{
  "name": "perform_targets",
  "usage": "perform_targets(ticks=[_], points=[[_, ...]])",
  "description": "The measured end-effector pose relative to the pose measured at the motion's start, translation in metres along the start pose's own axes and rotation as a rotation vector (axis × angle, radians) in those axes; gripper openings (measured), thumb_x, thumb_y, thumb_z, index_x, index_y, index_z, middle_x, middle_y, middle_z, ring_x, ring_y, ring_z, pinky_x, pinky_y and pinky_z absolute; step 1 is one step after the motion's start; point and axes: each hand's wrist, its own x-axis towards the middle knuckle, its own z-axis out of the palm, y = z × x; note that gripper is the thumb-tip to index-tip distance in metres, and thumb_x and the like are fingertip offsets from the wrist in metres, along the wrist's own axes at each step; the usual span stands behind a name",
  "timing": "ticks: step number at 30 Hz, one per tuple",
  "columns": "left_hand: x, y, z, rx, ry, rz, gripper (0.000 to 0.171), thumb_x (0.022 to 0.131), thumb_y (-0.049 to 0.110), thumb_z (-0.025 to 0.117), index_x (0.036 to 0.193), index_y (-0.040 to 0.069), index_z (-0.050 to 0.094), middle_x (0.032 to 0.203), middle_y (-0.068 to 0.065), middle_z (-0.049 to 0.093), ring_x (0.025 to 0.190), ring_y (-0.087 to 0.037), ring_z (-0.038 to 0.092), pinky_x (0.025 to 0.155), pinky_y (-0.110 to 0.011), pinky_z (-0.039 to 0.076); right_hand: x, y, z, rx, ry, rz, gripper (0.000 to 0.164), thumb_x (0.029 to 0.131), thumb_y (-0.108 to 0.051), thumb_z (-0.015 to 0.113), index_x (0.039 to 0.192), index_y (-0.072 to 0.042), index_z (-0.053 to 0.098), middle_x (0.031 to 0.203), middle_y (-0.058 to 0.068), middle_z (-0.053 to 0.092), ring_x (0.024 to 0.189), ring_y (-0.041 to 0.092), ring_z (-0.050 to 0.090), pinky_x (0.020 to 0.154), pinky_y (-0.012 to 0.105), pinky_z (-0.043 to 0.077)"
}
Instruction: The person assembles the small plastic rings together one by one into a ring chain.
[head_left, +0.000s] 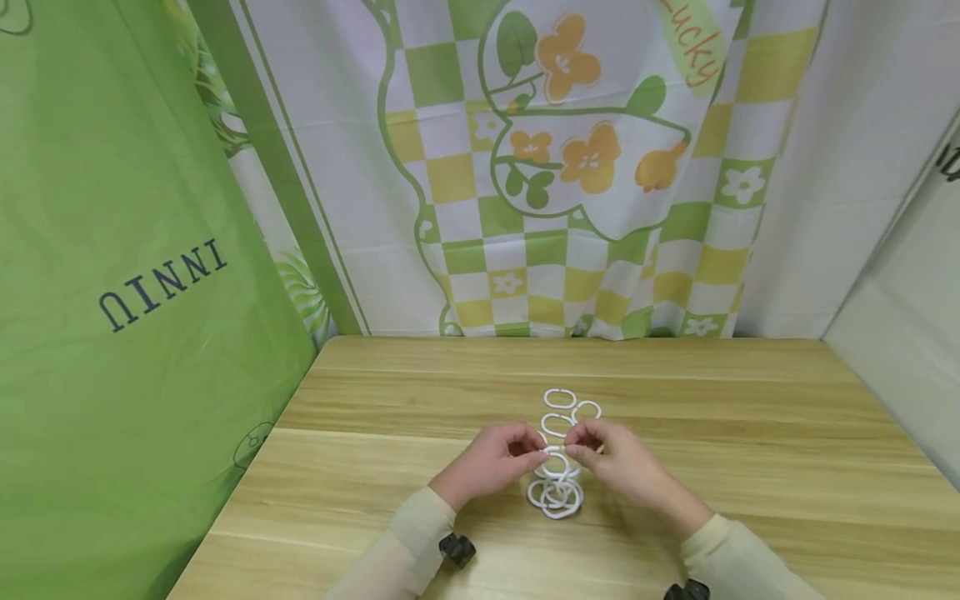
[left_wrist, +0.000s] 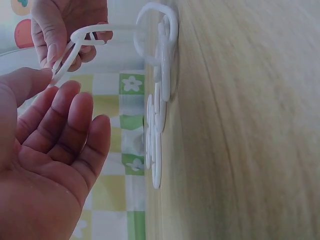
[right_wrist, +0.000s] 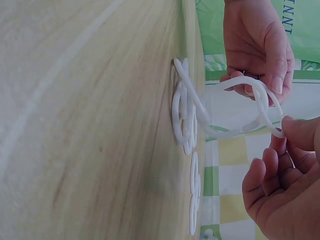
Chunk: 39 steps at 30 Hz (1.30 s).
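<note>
White ring (left_wrist: 66,61) is pinched by the fingers of the left hand (head_left: 491,460) and the right hand (head_left: 626,462) and raised above the tabletop (head_left: 750,408) roughly midway between its side edges, presumably for steady two-sided control, with further rings (head_left: 560,407) lying toward the far edge.

Behind the far edge of the wooden table (head_left: 765,450) hangs a checkered curtain (head_left: 577,200); beside the left edge is green cloth (head_left: 150,225).
</note>
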Motion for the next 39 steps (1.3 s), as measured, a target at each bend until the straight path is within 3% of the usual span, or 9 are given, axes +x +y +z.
perform_targets(ticks=[4, 6, 11, 13, 27, 39], points=[[0.000, 0.001, 0.001, 0.000, 0.003, 0.019, 0.007, 0.085, 0.024, 0.065, 0.087, 0.017, 0.063, 0.076, 0.008, 0.061, 0.070, -0.005, 0.057, 0.065, -0.022, 0.048, -0.002, -0.001, 0.001, 0.002, -0.003, 0.000, 0.007, 0.085, -0.020, 0.065, 0.086, -0.016, 0.059, 0.077, -0.003, 0.058, 0.073, 0.015, 0.053, 0.061, 0.028, 0.045], [-0.002, 0.011, 0.000, 0.012, 0.006, 0.019, 0.006, 0.085, 0.018, 0.064, 0.087, 0.012, 0.064, 0.076, 0.004, 0.062, 0.070, -0.007, 0.057, 0.065, -0.022, 0.048, -0.002, 0.000, 0.002, 0.006, -0.004, 0.006, 0.007, 0.085, -0.020, 0.064, 0.086, -0.016, 0.059, 0.078, -0.003, 0.058, 0.073, 0.015, 0.053, 0.061, 0.029, 0.045], [-0.002, 0.009, -0.002, 0.038, 0.001, 0.025, 0.006, 0.086, 0.021, 0.063, 0.087, 0.015, 0.063, 0.076, 0.006, 0.062, 0.070, -0.007, 0.057, 0.065, -0.022, 0.048, -0.002, 0.001, 0.002, 0.019, -0.006, 0.020, 0.006, 0.086, -0.020, 0.063, 0.087, -0.015, 0.059, 0.078, -0.003, 0.058, 0.074, 0.016, 0.052, 0.063, 0.030, 0.044], [0.000, 0.001, -0.001, 0.052, -0.001, 0.036, 0.005, 0.086, 0.024, 0.063, 0.087, 0.019, 0.063, 0.076, 0.011, 0.060, 0.069, -0.004, 0.057, 0.064, -0.022, 0.048, -0.001, 0.001, 0.002, 0.026, -0.003, 0.031, 0.006, 0.086, -0.019, 0.063, 0.088, -0.014, 0.060, 0.078, -0.004, 0.057, 0.075, 0.016, 0.052, 0.063, 0.030, 0.044], [-0.006, 0.008, -0.004, 0.145, -0.040, 0.115, 0.005, 0.087, 0.021, 0.062, 0.088, 0.016, 0.061, 0.078, 0.014, 0.059, 0.070, 0.001, 0.055, 0.063, -0.016, 0.047, 0.008, 0.003, 0.007, 0.089, -0.042, 0.072, 0.008, 0.085, -0.015, 0.063, 0.089, -0.008, 0.061, 0.079, 0.001, 0.057, 0.076, 0.017, 0.052, 0.066, 0.028, 0.044], [-0.008, 0.012, -0.006, 0.160, -0.038, 0.163, 0.005, 0.087, 0.020, 0.062, 0.088, 0.015, 0.062, 0.077, 0.014, 0.059, 0.068, 0.002, 0.055, 0.061, -0.016, 0.047, 0.024, 0.021, 0.020, -0.015, -0.062, 0.090, 0.004, 0.080, -0.003, 0.064, 0.082, -0.005, 0.061, 0.071, 0.000, 0.056, 0.067, 0.013, 0.051, 0.061, 0.027, 0.043]])
